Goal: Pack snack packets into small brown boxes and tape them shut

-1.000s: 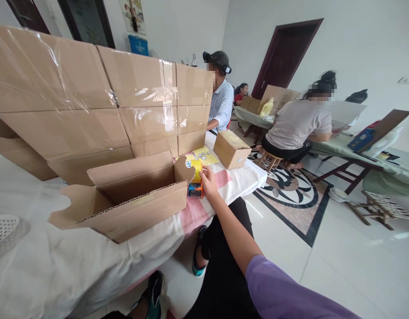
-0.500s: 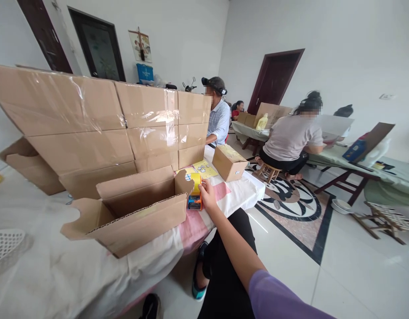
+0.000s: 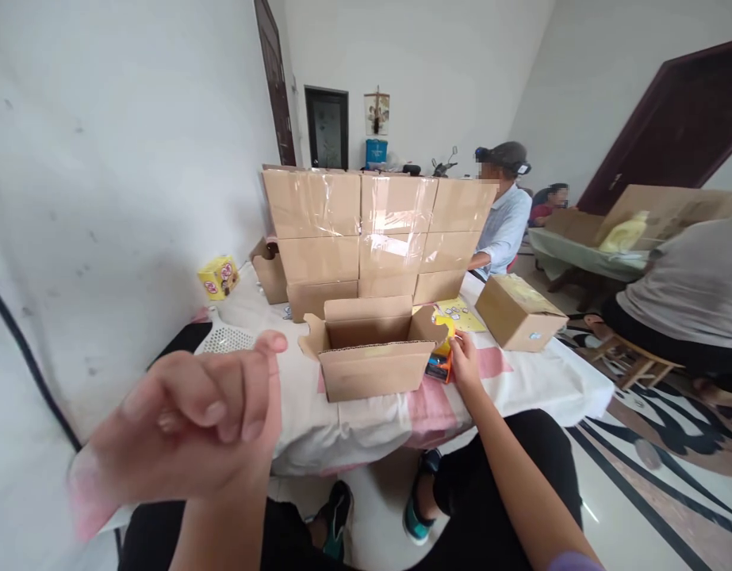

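Gripping the tape dispenser (image 3: 442, 358) beside the open carton (image 3: 371, 349), right hand (image 3: 464, 358), left hand (image 3: 199, 420) loosely curled, holding nothing.

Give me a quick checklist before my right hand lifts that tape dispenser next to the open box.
1. Right hand on the tape dispenser: ok, fingers touch it.
2. Grip closed around it: cannot tell.
3. Open box flaps up, top clear: ok.
4. Open box contents: cannot tell, inside hidden.
5. Left hand free: ok, curled near the camera, nothing seen in it.
6. Room beside the dispenser: ok, closed box sits apart on the table.
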Demonstrator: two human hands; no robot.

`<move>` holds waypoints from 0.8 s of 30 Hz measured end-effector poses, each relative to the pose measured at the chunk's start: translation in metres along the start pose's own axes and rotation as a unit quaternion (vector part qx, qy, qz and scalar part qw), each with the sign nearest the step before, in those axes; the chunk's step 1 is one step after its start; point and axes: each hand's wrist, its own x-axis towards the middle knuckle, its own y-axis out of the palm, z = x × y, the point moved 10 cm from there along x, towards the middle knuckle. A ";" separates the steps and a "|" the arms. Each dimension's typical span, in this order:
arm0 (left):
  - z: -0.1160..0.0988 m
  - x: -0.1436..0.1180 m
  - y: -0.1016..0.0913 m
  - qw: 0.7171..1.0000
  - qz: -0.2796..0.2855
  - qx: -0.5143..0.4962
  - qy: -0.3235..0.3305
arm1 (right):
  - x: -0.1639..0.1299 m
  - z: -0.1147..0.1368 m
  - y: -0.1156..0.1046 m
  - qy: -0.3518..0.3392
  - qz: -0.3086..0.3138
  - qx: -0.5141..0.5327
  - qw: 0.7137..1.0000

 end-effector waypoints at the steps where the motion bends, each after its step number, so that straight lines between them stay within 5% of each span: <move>1: -0.001 0.003 0.008 0.999 0.031 0.016 0.011 | -0.001 0.002 0.000 -0.001 -0.003 -0.003 1.000; 13: -0.003 0.007 0.039 0.997 0.060 0.003 0.038 | -0.006 0.009 -0.003 -0.024 -0.010 -0.038 0.999; 15: -0.003 0.007 0.031 0.999 0.025 0.011 0.040 | -0.006 0.008 -0.003 -0.028 -0.008 -0.041 0.999; 18: -0.001 0.005 -0.009 0.988 -0.127 0.059 0.071 | -0.005 0.004 -0.005 -0.029 -0.003 -0.044 0.999; 21: 0.006 -0.013 -0.067 0.917 -0.320 0.198 0.129 | -0.003 -0.002 -0.005 -0.026 0.004 -0.040 0.999; 24: 0.044 -0.027 -0.113 0.883 -0.350 0.302 0.085 | -0.002 -0.007 -0.005 -0.017 0.009 -0.031 0.999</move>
